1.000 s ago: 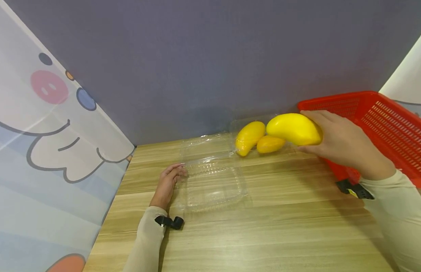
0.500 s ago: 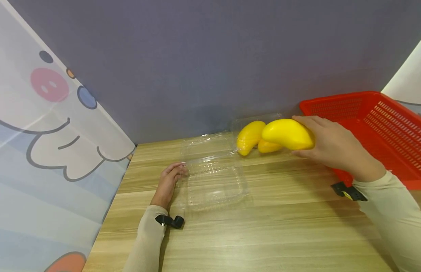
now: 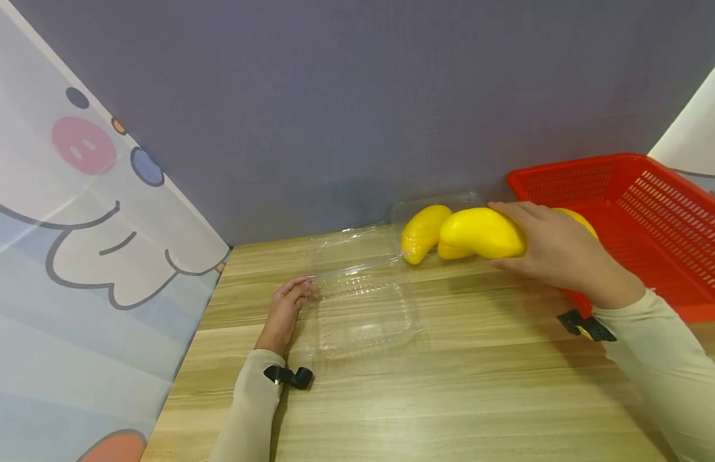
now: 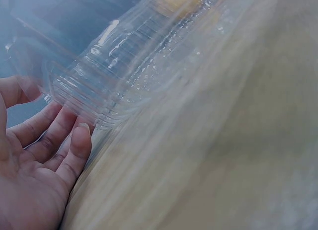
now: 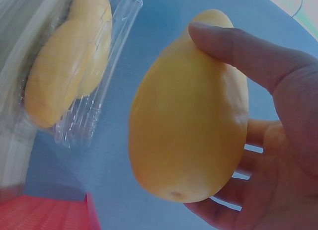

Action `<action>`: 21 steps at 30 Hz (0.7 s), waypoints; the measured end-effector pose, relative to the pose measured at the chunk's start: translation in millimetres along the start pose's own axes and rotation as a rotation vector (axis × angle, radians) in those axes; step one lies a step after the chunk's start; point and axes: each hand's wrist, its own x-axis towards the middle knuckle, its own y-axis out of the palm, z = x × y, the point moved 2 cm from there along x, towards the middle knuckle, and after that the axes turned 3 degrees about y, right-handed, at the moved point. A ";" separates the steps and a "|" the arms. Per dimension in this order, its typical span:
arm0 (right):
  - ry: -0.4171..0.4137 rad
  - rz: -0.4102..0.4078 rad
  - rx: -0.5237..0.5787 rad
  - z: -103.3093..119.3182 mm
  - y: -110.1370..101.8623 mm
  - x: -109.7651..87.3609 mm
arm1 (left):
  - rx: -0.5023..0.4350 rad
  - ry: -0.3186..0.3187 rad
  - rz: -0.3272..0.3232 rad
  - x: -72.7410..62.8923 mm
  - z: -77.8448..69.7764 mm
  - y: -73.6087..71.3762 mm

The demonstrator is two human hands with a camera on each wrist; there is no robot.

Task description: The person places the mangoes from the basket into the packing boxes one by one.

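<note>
In the head view my right hand [image 3: 550,247] grips a yellow mango [image 3: 482,232], held up in front of the red basket. In the right wrist view the thumb lies across the top of this mango [image 5: 189,115], with the fingers behind it. My left hand [image 3: 285,311] holds the left edge of an open clear plastic container [image 3: 365,314], fingertips at its rim; the left wrist view shows that hand [image 4: 44,145] at the ribbed corner. Two more mangoes, one at the left [image 3: 423,234] and one partly hidden [image 3: 452,251], lie in another clear container [image 3: 406,208].
A red perforated basket [image 3: 669,183] stands at the right, with a yellow shape [image 3: 579,220] showing just past my right hand. Behind the wooden table [image 3: 449,398] rises a grey wall [image 3: 357,96]. A cartoon-print sheet [image 3: 103,269] borders the left side.
My right hand has moved left and slightly down with the mango, which now overlaps the partly hidden one. A yellow shape has come into view beside that hand. My left hand stays put.
</note>
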 end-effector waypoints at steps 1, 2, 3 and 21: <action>-0.002 0.002 0.004 0.6 0.5 0.0 | -0.001 0.000 0.001 0.5 -0.1 0.5; -0.007 0.007 0.008 1.5 1.1 0.1 | 0.001 0.000 0.002 1.0 -0.1 0.8; -0.010 0.014 0.011 2.6 2.0 0.1 | 0.002 0.000 0.003 1.3 -0.1 0.8; -0.059 0.072 0.020 20.7 22.0 6.0 | 0.020 0.000 -0.010 1.2 1.5 0.2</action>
